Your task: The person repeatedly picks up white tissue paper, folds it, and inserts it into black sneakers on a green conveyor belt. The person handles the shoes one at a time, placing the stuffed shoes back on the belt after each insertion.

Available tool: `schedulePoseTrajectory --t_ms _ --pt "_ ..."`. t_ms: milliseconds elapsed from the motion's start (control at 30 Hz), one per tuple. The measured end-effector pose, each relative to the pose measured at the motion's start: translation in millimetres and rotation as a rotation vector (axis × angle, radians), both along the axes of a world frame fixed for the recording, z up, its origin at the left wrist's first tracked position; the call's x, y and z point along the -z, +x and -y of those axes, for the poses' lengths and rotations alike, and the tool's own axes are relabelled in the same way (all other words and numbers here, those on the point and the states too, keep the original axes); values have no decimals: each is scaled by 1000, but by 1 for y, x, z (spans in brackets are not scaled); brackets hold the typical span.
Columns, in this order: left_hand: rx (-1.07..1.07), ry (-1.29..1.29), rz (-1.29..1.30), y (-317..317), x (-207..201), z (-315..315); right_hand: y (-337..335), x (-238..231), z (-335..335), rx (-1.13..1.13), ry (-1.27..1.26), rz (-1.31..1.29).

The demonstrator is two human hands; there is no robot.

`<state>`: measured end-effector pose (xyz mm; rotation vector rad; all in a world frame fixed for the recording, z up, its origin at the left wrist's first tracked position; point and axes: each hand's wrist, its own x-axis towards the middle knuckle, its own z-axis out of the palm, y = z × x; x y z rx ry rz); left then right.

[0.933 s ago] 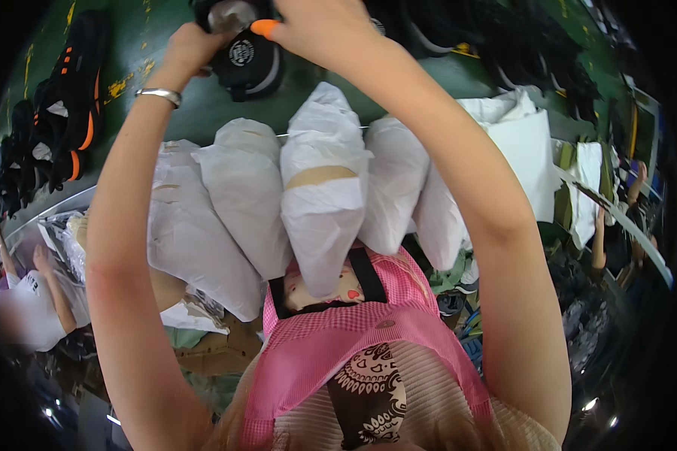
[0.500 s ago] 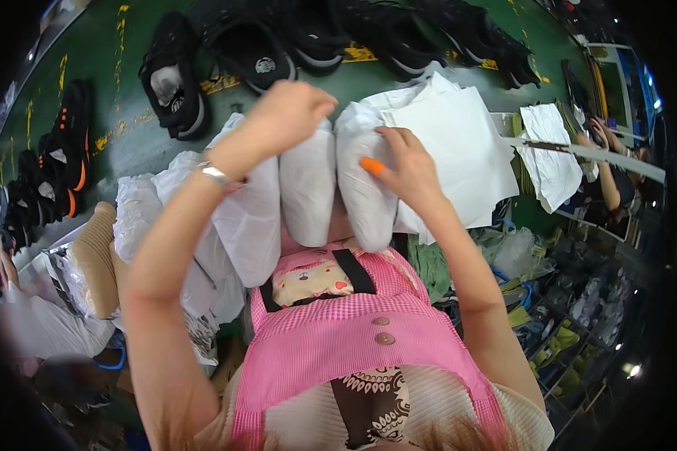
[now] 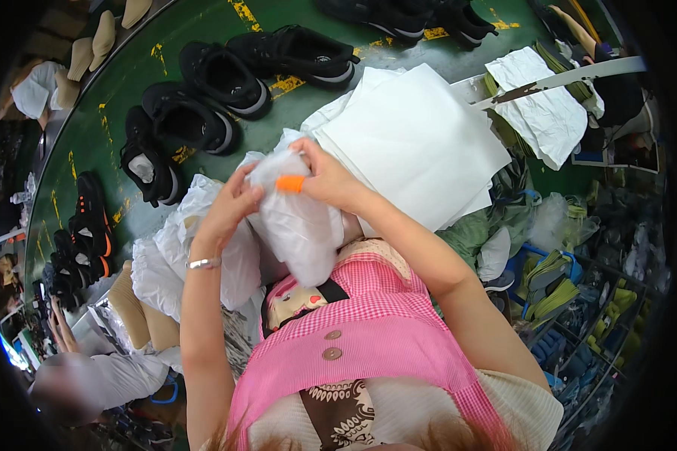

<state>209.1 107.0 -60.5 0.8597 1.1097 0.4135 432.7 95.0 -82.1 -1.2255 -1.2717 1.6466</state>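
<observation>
Between my hands is a white foot-shaped bundle [image 3: 301,225] in thin translucent plastic, its narrow end toward my apron. My left hand [image 3: 232,204] grips its left upper side, thumb against the wrapping. At the upper right, my right hand [image 3: 327,177] pinches the plastic; its thumb wears an orange finger cover [image 3: 289,183]. More white wrapped bundles [image 3: 195,225] lean side by side to the left of my left wrist. To the right lies a stack of large white paper sheets [image 3: 421,139], close to my right hand. The bundle's far end is partly hidden by my fingers.
Several black shoes [image 3: 222,79] stand in a curved row on the green work surface [image 3: 132,68]. Black-and-orange shoes [image 3: 90,218] are farther left. Tan foot-shaped forms [image 3: 132,308] and a co-worker [image 3: 105,383] are at lower left. Crumpled white paper [image 3: 538,105] and bins [image 3: 549,278] sit right.
My hands have come together on one wrapped bundle; before, my right hand touched a bundle and my left was raised farther left. The view has turned, shifting the shoes in the picture.
</observation>
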Motion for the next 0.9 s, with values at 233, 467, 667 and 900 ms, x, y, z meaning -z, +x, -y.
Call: schedulePoseTrajectory --t_ms 233,467,667,900 --pt "-565 -199 410 11 -10 64 121 74 26 452 532 1010" --pt "-431 -101 443 28 -44 80 154 121 30 504 444 864" --pt "-511 243 355 71 -64 25 158 -1 4 800 -188 -128" --pt "-402 464 526 101 -23 -19 42 -149 -11 367 111 -129"
